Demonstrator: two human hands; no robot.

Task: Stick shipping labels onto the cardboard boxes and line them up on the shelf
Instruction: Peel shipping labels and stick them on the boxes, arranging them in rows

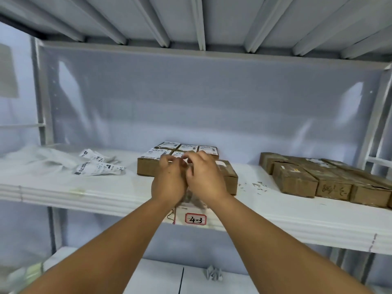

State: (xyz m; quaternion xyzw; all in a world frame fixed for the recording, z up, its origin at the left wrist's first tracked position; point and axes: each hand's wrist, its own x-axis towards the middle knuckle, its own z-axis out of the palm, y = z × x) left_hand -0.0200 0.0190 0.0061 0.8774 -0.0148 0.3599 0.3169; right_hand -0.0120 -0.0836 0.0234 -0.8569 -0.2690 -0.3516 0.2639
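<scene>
The left hand (169,179) and right hand (203,177) meet fingertip to fingertip, fingers curled inward. Whether they pinch anything I cannot tell; the spot is too small and partly hidden. They hover over a plain box (230,177) of brown cardboard near the front edge of the white shelf (106,200). Just behind it sits a tight block of labelled boxes (186,148), their white labels facing up. Loose labels (97,166) curl on the left beside a crumpled plastic bag (42,160), with bare shelf between. Paper scraps (258,185) dot the gap to the right, before a row of boxes (297,181). A tag (195,219) reads "4-3".
</scene>
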